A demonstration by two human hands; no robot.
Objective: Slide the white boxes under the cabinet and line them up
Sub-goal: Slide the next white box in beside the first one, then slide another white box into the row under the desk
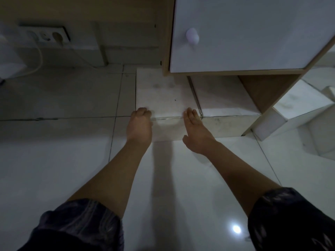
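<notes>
A view from above, looking down at 2 bare forearms reaching forward over a glossy white tiled floor (54, 142). Dark patterned sleeves (81, 225) cover the upper arms at the bottom of the frame.

A white box (163, 95) sits on the floor, its far end tucked under the left corner of a cabinet (235, 33). Both hands rest on the near top edge of this box. The left hand (139, 125) sits at the box's near left corner with its fingers curled over the edge onto the top, pressing rather than closing around anything. The right hand (194, 131) lies against the near right corner with fingers straight and together, flat and released, its fingertips reaching the top edge.

A second white box (224, 98) lies just to the right, touching the first along a thin dark seam. It sits further under the cabinet, between the first box and the cabinet's wooden side panel (262, 91). The near faces of the 2 boxes look roughly level.

The cabinet has a white door with a round pale knob (192, 36) and a light wood frame. More white boxes (297, 104) lie beyond the side panel at the right edge. At top left, a wall socket (52, 37) holds a white cable (37, 64) that trails down.
</notes>
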